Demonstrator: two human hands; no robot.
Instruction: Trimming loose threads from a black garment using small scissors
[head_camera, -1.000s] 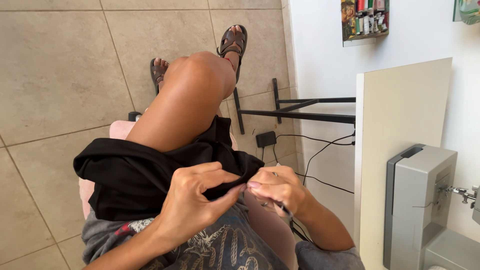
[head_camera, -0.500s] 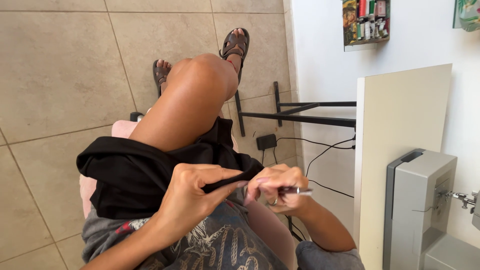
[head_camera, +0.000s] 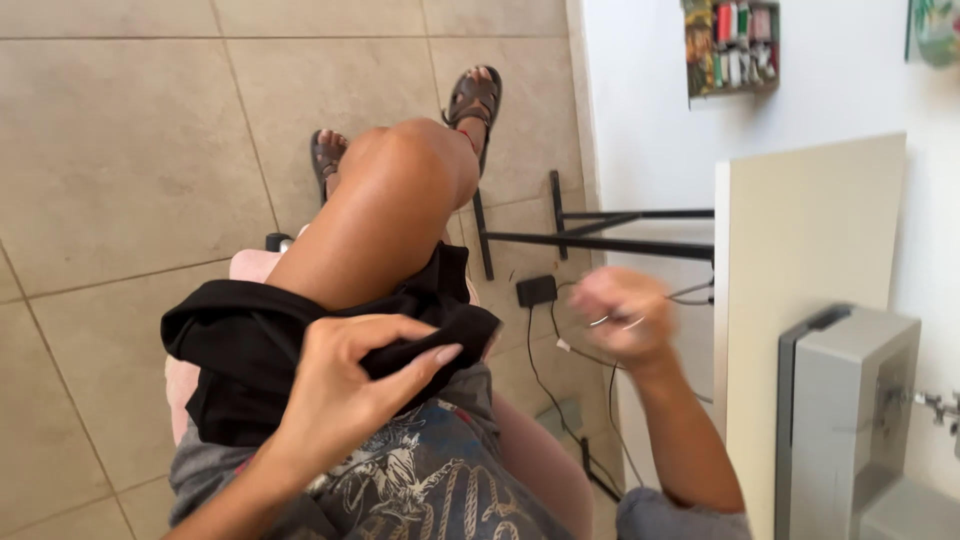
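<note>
Tiled floor; creased black fabric (head_camera: 260, 350)

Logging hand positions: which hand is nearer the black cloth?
Left. The left hand pinches the black cloth on the lap; the right hand, blurred, is off to its right, clear of it.

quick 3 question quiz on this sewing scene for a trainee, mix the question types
1. True or false: the left hand pinches the black fabric lying over the lap.
2. The right hand is: A) flat on the floor tiles B) raised beside the lap, blurred, with a small metal tool C) resting on the grey sewing machine
3. What colour is the board standing beside the machine?

Key: 1 true; 2 B; 3 cream
</note>
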